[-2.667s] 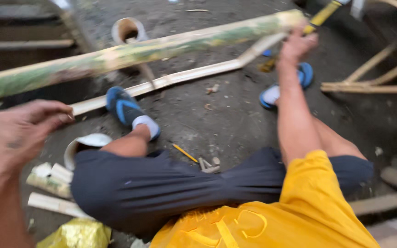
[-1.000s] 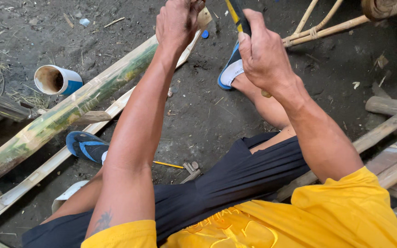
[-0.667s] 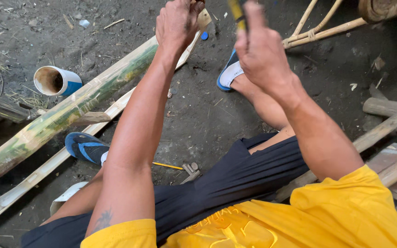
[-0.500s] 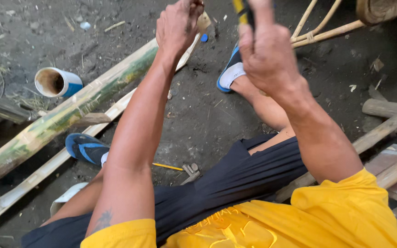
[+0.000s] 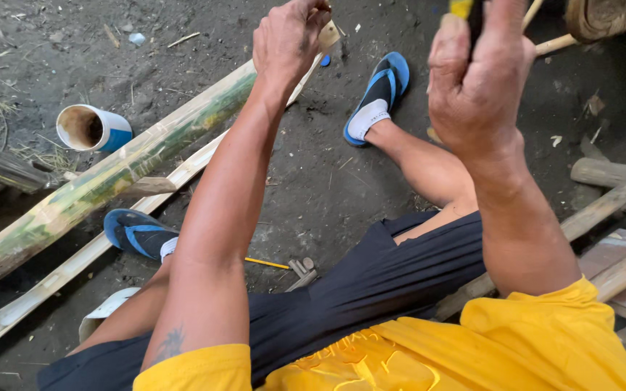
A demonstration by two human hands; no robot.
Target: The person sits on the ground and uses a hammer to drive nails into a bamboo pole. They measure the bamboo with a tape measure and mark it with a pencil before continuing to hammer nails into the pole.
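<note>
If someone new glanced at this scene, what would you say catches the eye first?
The raised right hand at top right, gripping a yellow-and-black tool handle, stands out first. Next comes the left hand, pinching the end of a pale split strip beside the long green bamboo pole lying across the dirt.
</note>
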